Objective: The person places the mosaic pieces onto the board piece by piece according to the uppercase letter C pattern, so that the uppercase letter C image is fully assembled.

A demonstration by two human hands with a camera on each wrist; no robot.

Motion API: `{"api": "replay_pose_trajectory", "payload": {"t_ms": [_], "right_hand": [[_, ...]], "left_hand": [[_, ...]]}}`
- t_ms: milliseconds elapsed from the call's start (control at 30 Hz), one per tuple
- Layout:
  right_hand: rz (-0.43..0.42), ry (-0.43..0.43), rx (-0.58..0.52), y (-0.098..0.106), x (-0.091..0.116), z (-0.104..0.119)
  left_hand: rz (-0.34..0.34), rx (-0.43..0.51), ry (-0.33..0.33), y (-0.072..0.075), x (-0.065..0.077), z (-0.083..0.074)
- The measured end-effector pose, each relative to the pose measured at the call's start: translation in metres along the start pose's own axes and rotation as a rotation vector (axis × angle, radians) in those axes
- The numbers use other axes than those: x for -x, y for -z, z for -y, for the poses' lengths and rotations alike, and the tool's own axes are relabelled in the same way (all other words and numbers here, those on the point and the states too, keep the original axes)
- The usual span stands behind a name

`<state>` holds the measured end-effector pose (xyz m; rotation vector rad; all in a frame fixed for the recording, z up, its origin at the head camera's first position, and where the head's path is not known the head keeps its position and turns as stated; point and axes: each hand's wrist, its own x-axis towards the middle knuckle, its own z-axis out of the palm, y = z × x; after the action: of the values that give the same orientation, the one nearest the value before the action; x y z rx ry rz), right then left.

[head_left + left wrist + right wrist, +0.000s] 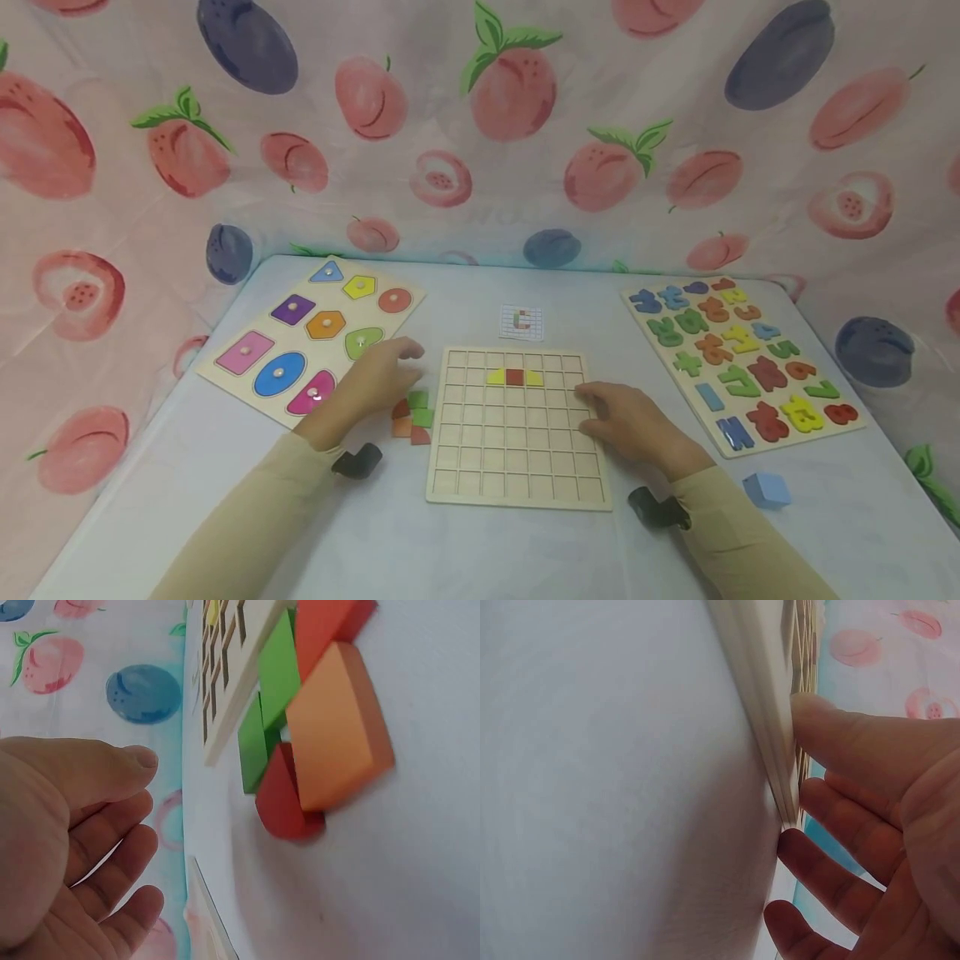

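Observation:
A wooden grid board (pixel 517 460) lies in the middle of the table. In its second row a red square tile (pixel 514 377) sits between two yellow tiles (pixel 496 377) with slanted or curved sides. My left hand (pixel 371 383) hovers with loosely bent fingers, holding nothing. Just below and right of it lies a small cluster of tiles: green squares (pixel 422 418), an orange one (pixel 330 727) and red ones (pixel 281 795). At the board's right edge, my right hand (pixel 630 423) rests, its thumb (pixel 832 727) on the rim and the other fingers loose beside it.
A small card (pixel 521 322) with a coloured grid pattern lies behind the board. On the left is a knobbed shape puzzle (pixel 300 354); on the right, a number puzzle (pixel 693 408). A blue block (pixel 767 490) stands near my right forearm. Fruit-print cloth hangs behind.

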<state>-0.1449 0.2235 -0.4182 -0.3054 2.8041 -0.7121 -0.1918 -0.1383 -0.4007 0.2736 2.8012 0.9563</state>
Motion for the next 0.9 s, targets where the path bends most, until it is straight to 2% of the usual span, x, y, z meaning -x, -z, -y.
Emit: {"api": "replay_pose_trajectory", "payload": {"t_ms": [233,467,900], "right_hand": [[0.002,0.005,0.001,0.001,0.001,0.002],[0.003,0.005,0.004,0.001,0.001,0.001],[0.008,-0.003,0.006,0.000,0.000,0.000]], "left_hand": [[-0.004,0.011,0.039,0.001,0.004,0.008],[0.029,0.023,0.083,-0.003,0.006,0.014],[0.047,-0.027,0.018,-0.006,0.013,0.020]]}}
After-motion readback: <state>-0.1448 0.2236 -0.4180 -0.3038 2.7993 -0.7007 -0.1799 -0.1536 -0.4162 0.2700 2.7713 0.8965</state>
